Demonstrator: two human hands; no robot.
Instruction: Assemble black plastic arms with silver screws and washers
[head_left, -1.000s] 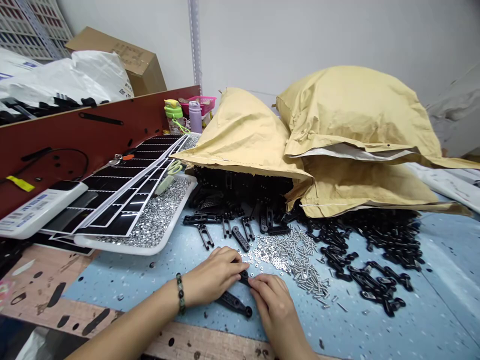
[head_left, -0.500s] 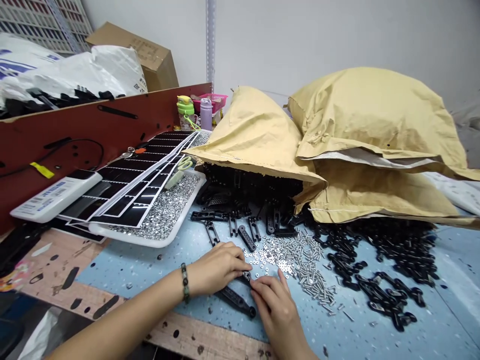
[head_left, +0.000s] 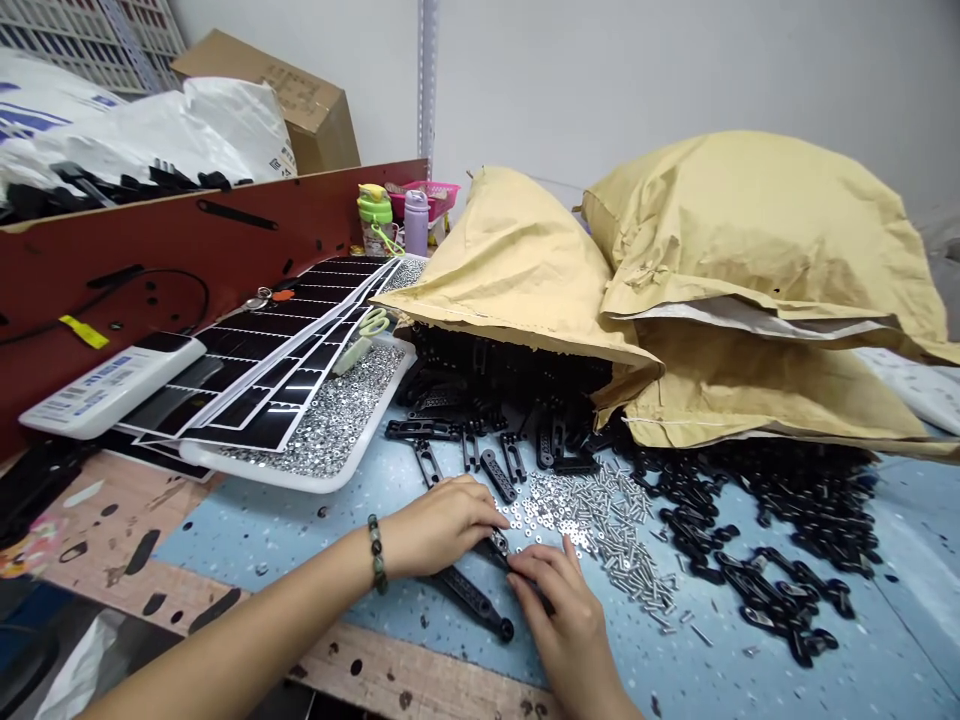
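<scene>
My left hand (head_left: pixel 450 525), with a beaded bracelet at the wrist, is closed on one end of a small black plastic part (head_left: pixel 495 545). The fingers of my right hand (head_left: pixel 559 600) pinch the same part from the right. Below them a longer black bar (head_left: pixel 472 600) lies slanted on the blue mat. Just beyond my hands are loose nuts (head_left: pixel 544 505) and a pile of silver screws (head_left: pixel 626 540). More black parts (head_left: pixel 499 475) lie behind my left hand.
Kraft paper sacks (head_left: pixel 525 260) spill black parts at the back. A white tray of nuts (head_left: pixel 322 485) with black-and-white sheets on it stands at the left, beside a white box (head_left: pixel 112 385). Black linked parts (head_left: pixel 787 600) lie at the right.
The view has shifted slightly. The fingers of my left hand have lifted a little off the black part, showing more of it between my hands.
</scene>
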